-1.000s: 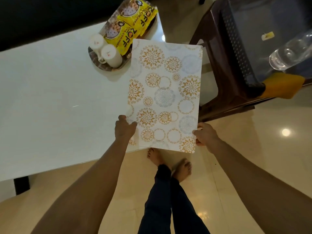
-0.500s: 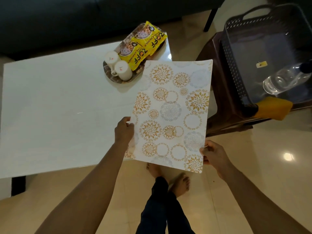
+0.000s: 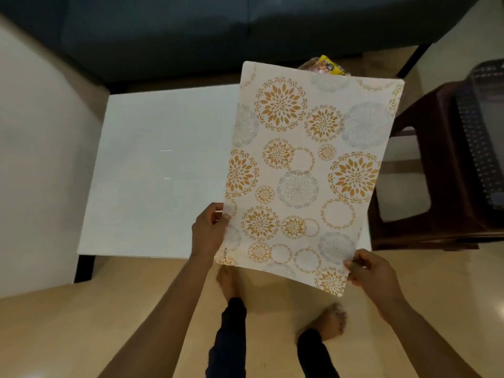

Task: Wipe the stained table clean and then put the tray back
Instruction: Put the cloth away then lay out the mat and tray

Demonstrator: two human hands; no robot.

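I hold a white placemat (image 3: 305, 170) printed with gold and grey flower circles, lifted and tilted above the right end of the white table (image 3: 158, 170). My left hand (image 3: 208, 230) pinches its lower left edge. My right hand (image 3: 371, 274) grips its lower right corner. The mat hides the tray almost entirely; only a yellow snack packet (image 3: 328, 66) from it peeks over the mat's top edge.
A dark sofa (image 3: 218, 31) runs along the far side of the table. A brown plastic stool (image 3: 425, 170) stands to the right with a dark basket (image 3: 482, 132) on it. My bare feet stand on the beige floor below the table's near edge.
The mat has come up off the table and now covers the tray and cups. My view has pulled back and up, and both hands rose with the mat.
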